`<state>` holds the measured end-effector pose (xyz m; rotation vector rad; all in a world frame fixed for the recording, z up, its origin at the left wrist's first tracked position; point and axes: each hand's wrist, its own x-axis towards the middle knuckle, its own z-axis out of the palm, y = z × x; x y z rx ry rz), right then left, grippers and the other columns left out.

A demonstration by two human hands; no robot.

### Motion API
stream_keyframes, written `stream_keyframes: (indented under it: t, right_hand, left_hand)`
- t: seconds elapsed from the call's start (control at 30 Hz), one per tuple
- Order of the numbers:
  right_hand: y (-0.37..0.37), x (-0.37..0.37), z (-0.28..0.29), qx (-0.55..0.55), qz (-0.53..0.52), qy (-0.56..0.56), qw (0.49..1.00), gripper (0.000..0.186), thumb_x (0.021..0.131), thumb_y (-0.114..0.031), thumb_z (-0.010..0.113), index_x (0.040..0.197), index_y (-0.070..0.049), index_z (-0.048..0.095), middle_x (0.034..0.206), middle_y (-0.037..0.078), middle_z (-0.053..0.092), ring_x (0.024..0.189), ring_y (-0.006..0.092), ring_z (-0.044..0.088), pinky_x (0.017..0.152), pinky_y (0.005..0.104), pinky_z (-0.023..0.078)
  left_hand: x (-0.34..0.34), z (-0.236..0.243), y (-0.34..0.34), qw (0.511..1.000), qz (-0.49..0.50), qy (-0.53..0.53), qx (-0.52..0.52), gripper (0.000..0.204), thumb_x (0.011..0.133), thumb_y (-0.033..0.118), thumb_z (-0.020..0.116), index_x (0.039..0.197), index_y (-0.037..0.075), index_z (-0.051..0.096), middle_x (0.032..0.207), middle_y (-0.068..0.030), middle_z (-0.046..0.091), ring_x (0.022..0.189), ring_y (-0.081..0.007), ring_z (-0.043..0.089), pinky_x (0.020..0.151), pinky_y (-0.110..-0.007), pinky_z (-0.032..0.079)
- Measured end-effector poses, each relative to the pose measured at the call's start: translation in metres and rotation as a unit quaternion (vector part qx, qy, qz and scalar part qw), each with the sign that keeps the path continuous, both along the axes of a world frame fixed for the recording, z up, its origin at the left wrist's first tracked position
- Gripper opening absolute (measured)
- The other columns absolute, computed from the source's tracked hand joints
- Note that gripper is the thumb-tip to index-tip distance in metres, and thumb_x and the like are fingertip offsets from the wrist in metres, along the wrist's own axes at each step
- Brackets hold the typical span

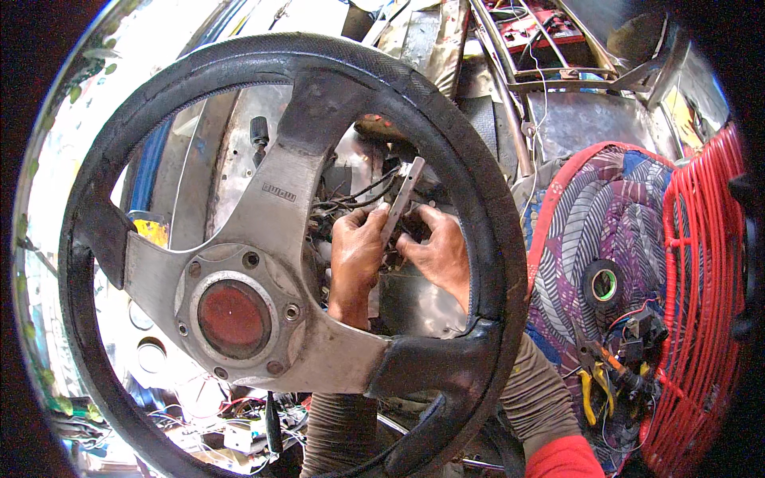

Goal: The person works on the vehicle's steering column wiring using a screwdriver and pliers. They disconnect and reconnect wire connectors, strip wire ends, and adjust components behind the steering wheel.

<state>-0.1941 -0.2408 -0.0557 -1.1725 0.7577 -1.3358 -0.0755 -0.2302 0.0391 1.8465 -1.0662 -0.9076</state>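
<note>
Both my hands are seen through the opening of a large black-rimmed steering wheel (239, 199) with metal spokes. My left hand (356, 259) is closed, its thumb and fingertips against a narrow flat metal bar (406, 191) that stands tilted, with a hole near its upper end. To the right of the bar, my right hand (441, 251) is curled, thumb and fingers pinched around something small and dark that I cannot make out. Black wires (355, 199) run behind the hands. The wheel covers part of both forearms.
On the patterned seat (590, 207) at right lie a roll of black tape (601, 284) and yellow-handled pliers (596, 390). Red tubing (701, 303) lines the seat's right side. Loose wiring (239, 414) spreads at the lower left. A metal-rod frame (550, 80) stands at the far right.
</note>
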Motion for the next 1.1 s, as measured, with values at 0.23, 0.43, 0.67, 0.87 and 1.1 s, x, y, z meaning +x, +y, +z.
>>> stream_keyframes:
  t: [0.23, 0.43, 0.67, 0.87, 1.1]
  right_hand:
    - [-0.012, -0.007, -0.012, 0.145, 0.174, -0.077, 0.971, 0.025, 0.095, -0.018, 0.062, 0.111, -0.003, 0.074, 0.087, 0.001, 0.07, 0.075, 0.0106, 0.06, 0.072, 0.0283, 0.049]
    - [-0.01, 0.002, -0.021, 0.229, 0.195, -0.195, 0.934, 0.028, 0.095, -0.019, 0.06, 0.113, -0.001, 0.072, 0.094, 0.004, 0.072, 0.078, 0.0131, 0.063, 0.074, 0.0291, 0.05]
    - [-0.012, 0.004, -0.028, 0.219, 0.211, -0.276, 0.912, 0.027, 0.095, -0.017, 0.065, 0.115, 0.001, 0.071, 0.1, 0.007, 0.073, 0.087, 0.015, 0.067, 0.085, 0.0314, 0.053]
    - [-0.01, 0.014, -0.043, 0.236, 0.182, -0.289, 0.91, 0.021, 0.095, -0.016, 0.069, 0.11, -0.001, 0.072, 0.098, 0.006, 0.073, 0.085, 0.0147, 0.067, 0.08, 0.0315, 0.054]
    - [-0.021, 0.043, -0.054, 0.056, 0.118, -0.225, 0.966, 0.028, 0.106, -0.015, 0.046, 0.113, -0.001, 0.07, 0.1, 0.007, 0.072, 0.095, 0.0192, 0.067, 0.086, 0.0359, 0.056]
  left_hand:
    - [0.009, -0.002, 0.004, 0.995, 0.016, 0.096, -0.023, 0.027, 0.101, 0.019, 0.066, 0.114, -0.005, 0.072, 0.092, -0.0098, 0.074, 0.073, -0.0152, 0.07, 0.058, -0.029, 0.058]
    - [0.012, -0.007, 0.005, 0.997, -0.005, 0.077, -0.026, 0.025, 0.102, 0.017, 0.065, 0.117, -0.002, 0.071, 0.096, -0.0102, 0.074, 0.071, -0.0142, 0.069, 0.058, -0.029, 0.058]
    - [0.011, -0.004, 0.01, 0.994, -0.018, 0.107, -0.017, 0.024, 0.102, 0.017, 0.064, 0.116, -0.001, 0.07, 0.093, -0.0098, 0.073, 0.069, -0.0141, 0.069, 0.056, -0.028, 0.057]
    - [0.011, 0.0, 0.006, 0.996, 0.02, 0.085, 0.024, 0.031, 0.097, 0.024, 0.072, 0.114, -0.002, 0.071, 0.092, -0.0078, 0.073, 0.069, -0.014, 0.067, 0.057, -0.03, 0.056]
    - [0.018, 0.0, 0.005, 0.998, -0.013, 0.056, 0.018, 0.031, 0.094, 0.025, 0.073, 0.106, -0.003, 0.074, 0.09, -0.0062, 0.074, 0.077, -0.0131, 0.067, 0.07, -0.027, 0.053]
